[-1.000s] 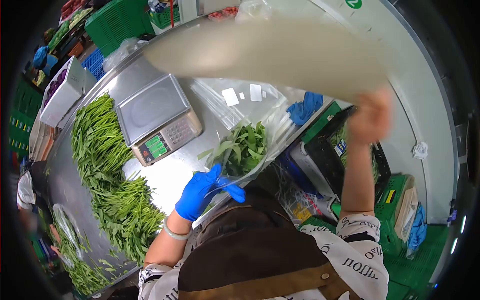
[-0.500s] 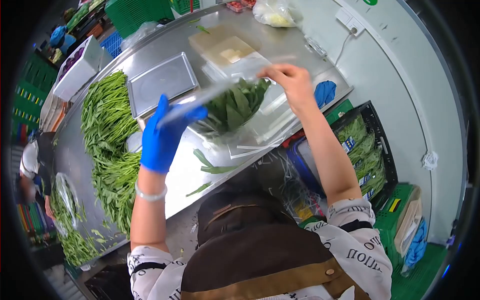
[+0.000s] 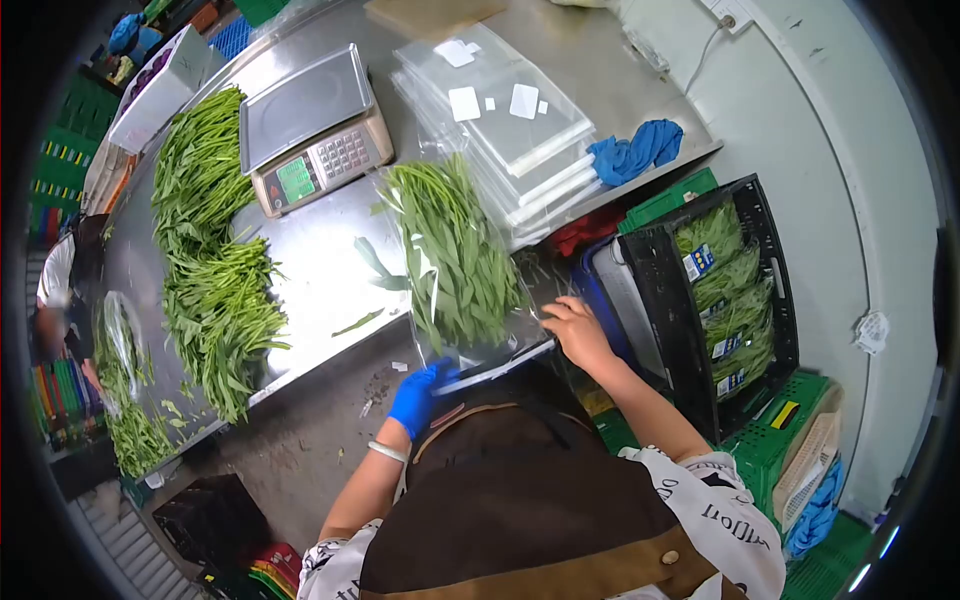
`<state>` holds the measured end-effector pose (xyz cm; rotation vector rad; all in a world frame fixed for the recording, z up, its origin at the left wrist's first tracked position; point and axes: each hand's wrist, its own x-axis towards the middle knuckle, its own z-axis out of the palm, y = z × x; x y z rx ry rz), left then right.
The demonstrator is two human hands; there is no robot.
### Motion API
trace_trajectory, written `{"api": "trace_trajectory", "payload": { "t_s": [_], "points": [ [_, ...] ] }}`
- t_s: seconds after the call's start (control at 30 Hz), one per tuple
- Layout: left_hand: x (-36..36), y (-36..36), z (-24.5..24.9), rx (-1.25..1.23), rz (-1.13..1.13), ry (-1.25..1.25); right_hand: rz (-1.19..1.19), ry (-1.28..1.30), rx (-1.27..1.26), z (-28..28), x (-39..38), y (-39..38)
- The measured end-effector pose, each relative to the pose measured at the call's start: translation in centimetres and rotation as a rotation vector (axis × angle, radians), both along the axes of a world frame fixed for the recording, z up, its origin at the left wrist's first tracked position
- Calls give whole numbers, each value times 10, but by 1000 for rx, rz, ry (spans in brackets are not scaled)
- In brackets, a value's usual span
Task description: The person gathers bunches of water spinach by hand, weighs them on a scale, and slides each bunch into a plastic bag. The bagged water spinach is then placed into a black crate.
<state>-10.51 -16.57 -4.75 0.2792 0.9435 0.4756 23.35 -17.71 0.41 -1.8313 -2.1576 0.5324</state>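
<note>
A clear plastic bag filled with leafy greens [image 3: 458, 260] lies at the table's front edge, stems pointing away from me and its flap end toward my body. My left hand [image 3: 422, 395], in a blue glove, pinches the left corner of that end. Bare, my right hand [image 3: 575, 325] is at the right corner, fingers partly bent; whether they grip the film is unclear. Left of the bag are a digital scale [image 3: 330, 160] and long heaps of loose greens [image 3: 205, 190]. Stacked clear bags [image 3: 510, 110] with white labels lie beyond it.
A black crate [image 3: 785, 300] at the right holds several packed bags of greens. A blue cloth [image 3: 640, 150] lies at the table's right corner. Another person's arm and body [image 3: 60, 275] are at the far left. A white box [image 3: 165, 90] stands at the back left.
The bag of greens has come down toward my body and now lies with its flap end nearest me. Both hands have moved down to that end. The view has shifted, showing the scale's keypad.
</note>
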Motion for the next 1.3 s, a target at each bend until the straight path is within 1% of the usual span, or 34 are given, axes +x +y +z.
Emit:
{"api": "trace_trajectory", "payload": {
  "t_s": [0.07,0.1,0.17,0.2,0.23,0.3,0.33,0.37,0.4,0.43,0.5,0.53,0.57,0.63,0.7,0.73,0.8,0.83,0.9,0.93,1.0,1.03,1.07,1.1,1.13,1.2,1.23,1.3],
  "points": [
    [-3,4,7,89,-11,-5,79,129,44,27,-22,11],
    [-2,3,6,65,2,2,116,193,67,34,-39,15],
    [3,1,6,23,32,15,394,276,146,29,-83,22],
    [11,4,27,-37,54,18,428,257,145,25,-105,23],
    [12,1,34,255,-125,195,462,237,147,20,-124,23],
    [14,-4,41,835,-495,543,480,181,65,-7,-154,23],
    [9,-7,26,606,-310,369,487,153,24,-15,-160,22],
    [-1,-10,-2,372,-125,196,531,133,20,-14,-159,22],
    [-4,-12,-6,132,61,26,577,116,12,-9,-159,23],
    [-8,-14,-11,37,79,21,622,98,4,-6,-159,23],
    [-1,-6,6,-152,116,2,619,111,96,-11,-150,16],
    [0,-8,7,-24,41,71,618,115,143,-13,-147,14],
    [1,-9,7,106,-31,139,570,147,164,-10,-146,14],
    [1,-9,9,92,-19,114,469,214,202,-3,-147,13],
    [1,-4,10,-199,150,-72,475,157,119,-11,-153,12],
    [-1,-4,6,-210,151,-122,478,128,78,-15,-155,12],
    [-3,-4,2,-233,151,-221,535,113,126,-10,-153,14],
    [-4,-5,0,-245,157,-183,561,105,151,-8,-150,14],
    [5,0,19,-268,170,-109,603,219,177,-1,-138,14],
    [9,2,26,-172,98,36,627,278,191,1,-128,11],
    [14,8,36,20,-55,327,632,293,104,0,-92,-8],
    [9,8,35,117,-130,374,591,237,66,-13,-64,-26],
    [3,6,32,216,-205,415,535,63,-70,-36,-33,-49],
    [-2,4,28,315,-280,453,532,-105,-6,-70,5,-81],
    [-5,2,23,360,-311,480,614,-369,-454,-105,44,-123],
    [-18,3,15,465,-386,403,96,-44,-391,-185,94,-213],
    [-25,6,13,515,-423,368,233,-198,-447,-176,99,-212],
    [-34,9,15,673,-422,785,360,-396,-738,-102,78,-154]
  ]
}}
